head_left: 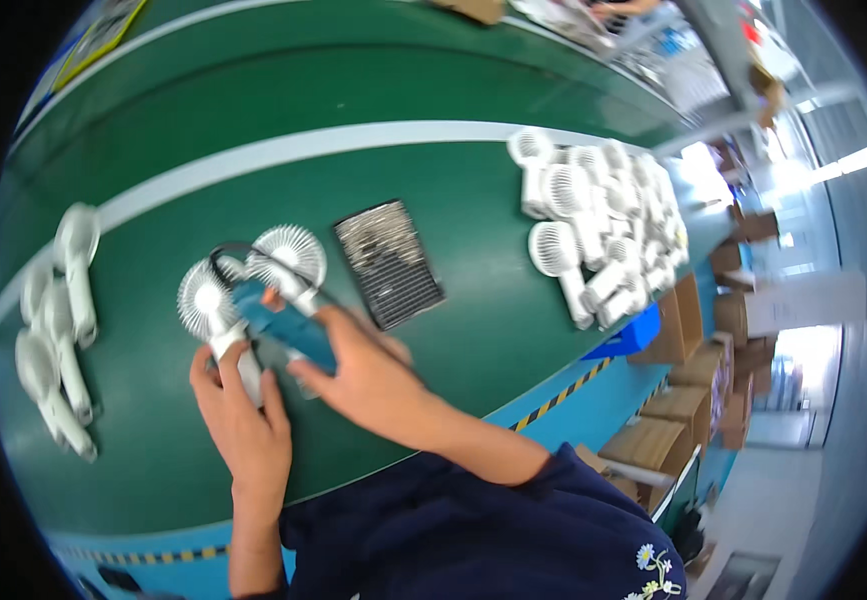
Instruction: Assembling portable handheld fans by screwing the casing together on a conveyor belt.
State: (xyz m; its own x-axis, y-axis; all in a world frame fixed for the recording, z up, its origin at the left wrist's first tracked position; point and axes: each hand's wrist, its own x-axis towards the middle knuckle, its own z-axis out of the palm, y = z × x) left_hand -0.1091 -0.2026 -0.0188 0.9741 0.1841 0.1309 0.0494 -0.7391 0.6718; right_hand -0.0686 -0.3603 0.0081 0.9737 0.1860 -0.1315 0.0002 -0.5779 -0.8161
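On the green table, my left hand (243, 420) is wrapped around the handle of a white handheld fan (207, 303). My right hand (368, 375) grips a teal electric screwdriver (288, 325) with an orange button and a black cord at its far end. The tool lies slantwise above the fans, and its tip is not clear. A second handheld fan (289, 257) rests just behind it, its handle partly covered by the tool and my right hand. Right of the fans sits a dark gridded tray (398, 296) with small metallic pieces, too small to name, in its far part.
Several white fans (58, 325) lie at the left. A dense group of similar fans (603, 215) fills the table's right end, near a blue bin (638, 333). Beyond the right edge stand cardboard boxes (678, 410). Another person's arm (628, 8) shows at the top.
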